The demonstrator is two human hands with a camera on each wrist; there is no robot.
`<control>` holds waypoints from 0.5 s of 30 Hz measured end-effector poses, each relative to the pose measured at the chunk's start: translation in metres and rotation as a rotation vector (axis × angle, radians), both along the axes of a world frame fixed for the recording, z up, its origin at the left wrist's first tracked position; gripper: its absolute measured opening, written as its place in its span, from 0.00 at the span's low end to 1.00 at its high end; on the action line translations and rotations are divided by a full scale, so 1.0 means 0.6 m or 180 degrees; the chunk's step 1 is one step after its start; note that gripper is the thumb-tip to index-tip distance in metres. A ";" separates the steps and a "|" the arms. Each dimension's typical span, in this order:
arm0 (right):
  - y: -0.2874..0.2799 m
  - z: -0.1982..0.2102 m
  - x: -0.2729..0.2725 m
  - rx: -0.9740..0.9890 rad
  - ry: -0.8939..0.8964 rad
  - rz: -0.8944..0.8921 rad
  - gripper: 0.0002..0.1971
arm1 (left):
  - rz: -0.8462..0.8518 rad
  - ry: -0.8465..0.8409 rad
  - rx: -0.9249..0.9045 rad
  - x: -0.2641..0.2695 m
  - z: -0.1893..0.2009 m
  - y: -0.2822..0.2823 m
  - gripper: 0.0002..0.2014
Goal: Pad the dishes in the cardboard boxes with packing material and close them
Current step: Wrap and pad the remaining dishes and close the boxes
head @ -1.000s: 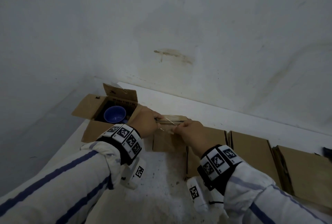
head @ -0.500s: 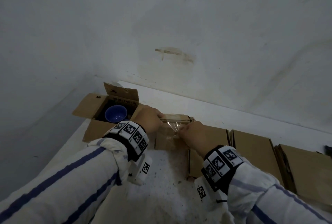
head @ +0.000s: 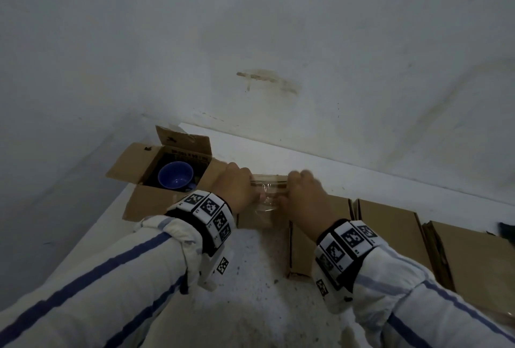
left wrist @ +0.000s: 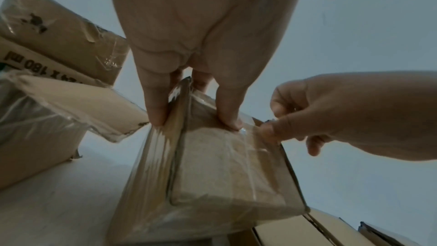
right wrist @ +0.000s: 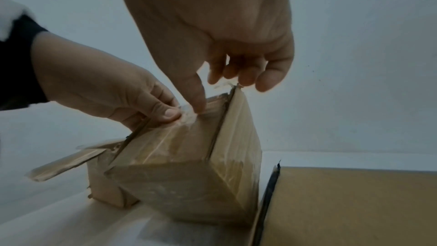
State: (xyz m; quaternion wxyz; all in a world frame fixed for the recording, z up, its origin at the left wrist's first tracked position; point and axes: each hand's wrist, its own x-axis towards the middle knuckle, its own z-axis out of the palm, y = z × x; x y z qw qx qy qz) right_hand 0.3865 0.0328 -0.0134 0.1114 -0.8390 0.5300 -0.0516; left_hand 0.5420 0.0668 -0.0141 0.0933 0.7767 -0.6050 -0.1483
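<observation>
A small cardboard box point(head: 264, 209) covered in clear tape point(left wrist: 246, 147) stands on the white table between my hands. My left hand point(head: 245, 186) grips its top left edge, thumb and fingers point(left wrist: 227, 111) astride the closed flaps. At the top right corner my right hand point(head: 298, 188) pinches the tape, its thumb point(right wrist: 196, 96) pressing the tape onto the box point(right wrist: 189, 156). An open cardboard box point(head: 139, 169) to the left holds a blue bowl point(head: 175, 177); no padding shows in it.
Closed cardboard boxes point(head: 390, 225) line the table point(head: 250, 292) to the right, one point(head: 303, 250) touching the taped box. A white wall runs close behind. The open box's flaps point(left wrist: 78, 104) spread out beside my left hand. A dark object point(head: 505, 229) sits at the far right edge.
My hands have drawn apart along the top of the small box. The right hand slid to the right corner, and the clear tape now lies over the box's front.
</observation>
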 end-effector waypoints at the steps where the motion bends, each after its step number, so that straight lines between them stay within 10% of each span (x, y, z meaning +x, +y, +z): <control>1: -0.001 -0.001 -0.001 -0.0210 0.0030 -0.0058 0.22 | -0.0001 -0.0031 -0.0006 -0.001 0.001 0.000 0.24; 15: -0.046 -0.009 0.013 0.0928 -0.0193 0.0149 0.29 | -0.0065 -0.0096 0.0202 -0.001 -0.005 -0.007 0.22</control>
